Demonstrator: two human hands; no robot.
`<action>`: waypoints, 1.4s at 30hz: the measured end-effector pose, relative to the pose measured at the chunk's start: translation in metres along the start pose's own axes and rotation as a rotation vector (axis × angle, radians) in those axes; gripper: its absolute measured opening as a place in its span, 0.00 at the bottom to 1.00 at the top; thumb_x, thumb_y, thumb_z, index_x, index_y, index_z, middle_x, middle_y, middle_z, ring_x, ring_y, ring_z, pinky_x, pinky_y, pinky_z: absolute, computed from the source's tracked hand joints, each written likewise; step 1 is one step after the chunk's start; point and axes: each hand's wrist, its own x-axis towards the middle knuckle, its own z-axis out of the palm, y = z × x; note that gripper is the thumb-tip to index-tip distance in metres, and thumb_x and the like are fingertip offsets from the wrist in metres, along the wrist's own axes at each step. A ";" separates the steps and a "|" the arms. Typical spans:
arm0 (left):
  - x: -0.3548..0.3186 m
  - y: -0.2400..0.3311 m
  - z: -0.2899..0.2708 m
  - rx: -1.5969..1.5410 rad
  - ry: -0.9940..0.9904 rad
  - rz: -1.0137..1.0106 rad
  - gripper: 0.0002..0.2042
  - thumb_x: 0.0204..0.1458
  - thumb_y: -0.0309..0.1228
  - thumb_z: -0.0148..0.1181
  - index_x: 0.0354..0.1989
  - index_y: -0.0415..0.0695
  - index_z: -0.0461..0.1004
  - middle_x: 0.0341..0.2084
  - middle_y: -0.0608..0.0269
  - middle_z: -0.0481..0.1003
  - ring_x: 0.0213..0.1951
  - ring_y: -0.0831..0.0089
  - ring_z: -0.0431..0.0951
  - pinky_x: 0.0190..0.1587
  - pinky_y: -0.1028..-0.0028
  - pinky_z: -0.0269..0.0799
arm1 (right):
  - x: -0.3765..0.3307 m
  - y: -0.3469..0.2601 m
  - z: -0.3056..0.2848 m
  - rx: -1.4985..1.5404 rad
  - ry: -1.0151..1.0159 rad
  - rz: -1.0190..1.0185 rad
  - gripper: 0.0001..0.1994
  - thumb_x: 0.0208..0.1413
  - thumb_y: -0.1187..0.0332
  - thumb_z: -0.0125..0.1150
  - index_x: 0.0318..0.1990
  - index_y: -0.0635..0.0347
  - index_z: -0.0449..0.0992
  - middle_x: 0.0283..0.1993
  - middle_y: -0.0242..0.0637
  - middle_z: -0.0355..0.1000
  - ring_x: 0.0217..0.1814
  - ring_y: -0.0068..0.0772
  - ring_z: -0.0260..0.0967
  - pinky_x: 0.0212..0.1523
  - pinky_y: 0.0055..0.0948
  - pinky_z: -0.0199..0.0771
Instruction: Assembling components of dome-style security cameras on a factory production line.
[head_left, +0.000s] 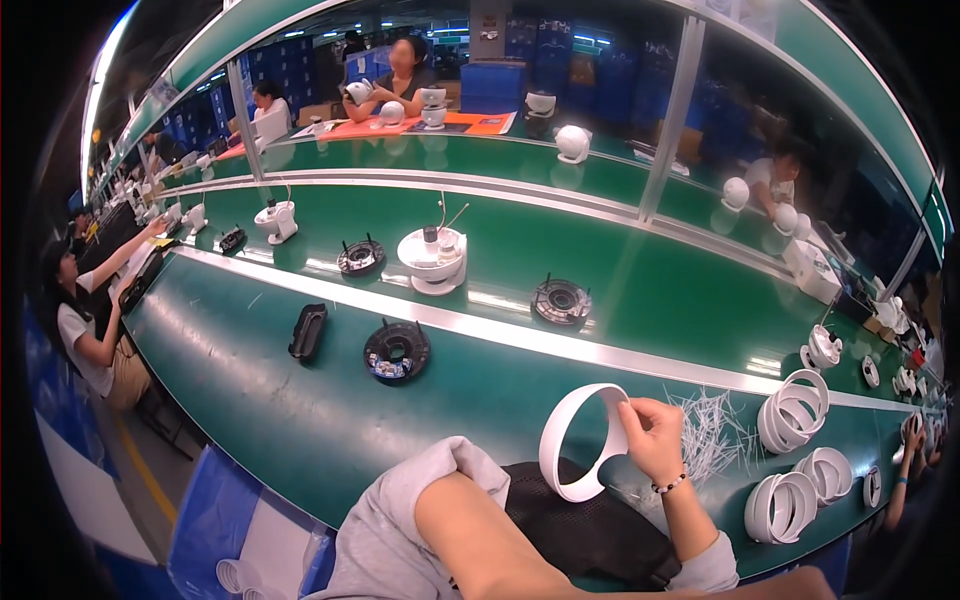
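— What's sitting on that long green table (300, 420)?

— A black mesh pad (590, 530), and above it the right hand (652, 440) is pinching a white ring (578, 440) upright by its rim.

— And the left hand?

— Hidden beneath the forearm; its grip I cannot tell.

— Anything smaller?

— Stacked white rings (795, 410) and a scatter of thin white strips (715, 435) just beside.

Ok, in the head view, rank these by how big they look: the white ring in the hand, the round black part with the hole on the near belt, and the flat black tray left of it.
1. White ring, largest, though it is nearest the camera.
2. Round black part.
3. Flat black tray, narrower, but close enough in size to the round part that the order is unsure.
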 end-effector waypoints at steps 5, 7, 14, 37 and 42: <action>-0.035 0.033 0.045 0.085 -0.703 0.177 0.15 0.52 0.37 0.38 0.33 0.34 0.61 0.26 0.59 0.65 0.26 0.72 0.65 0.30 0.78 0.59 | 0.005 -0.003 0.003 -0.016 0.029 -0.027 0.06 0.47 0.75 0.53 0.25 0.68 0.75 0.19 0.35 0.70 0.20 0.16 0.64 0.20 0.17 0.61; -0.017 0.064 0.086 0.133 -0.952 0.222 0.16 0.53 0.36 0.38 0.37 0.32 0.61 0.29 0.59 0.65 0.29 0.74 0.66 0.35 0.80 0.61 | 0.016 -0.002 0.016 -0.037 0.142 -0.175 0.04 0.44 0.74 0.56 0.25 0.65 0.75 0.16 0.38 0.67 0.12 0.23 0.60 0.14 0.22 0.56; 0.122 0.060 0.029 0.984 -0.620 0.153 0.27 0.51 0.43 0.47 0.55 0.39 0.53 0.47 0.55 0.63 0.50 0.69 0.62 0.46 0.72 0.62 | 0.062 -0.059 -0.008 -0.300 0.079 -0.358 0.04 0.43 0.73 0.58 0.25 0.64 0.75 0.17 0.38 0.66 0.17 0.29 0.62 0.20 0.24 0.60; 0.141 0.043 -0.074 0.546 -0.165 0.187 0.16 0.57 0.37 0.37 0.46 0.38 0.48 0.50 0.52 0.58 0.49 0.59 0.66 0.45 0.66 0.69 | 0.074 -0.016 0.106 -0.380 0.146 -0.126 0.41 0.38 0.57 0.64 0.56 0.72 0.50 0.57 0.55 0.50 0.56 0.45 0.55 0.54 0.32 0.57; 0.143 0.008 -0.047 0.939 -0.460 0.672 0.17 0.49 0.26 0.51 0.40 0.37 0.49 0.51 0.45 0.56 0.47 0.64 0.67 0.44 0.70 0.67 | 0.059 -0.025 0.120 0.523 0.055 0.239 0.56 0.33 0.60 0.70 0.59 0.73 0.28 0.59 0.53 0.44 0.62 0.41 0.45 0.57 0.34 0.51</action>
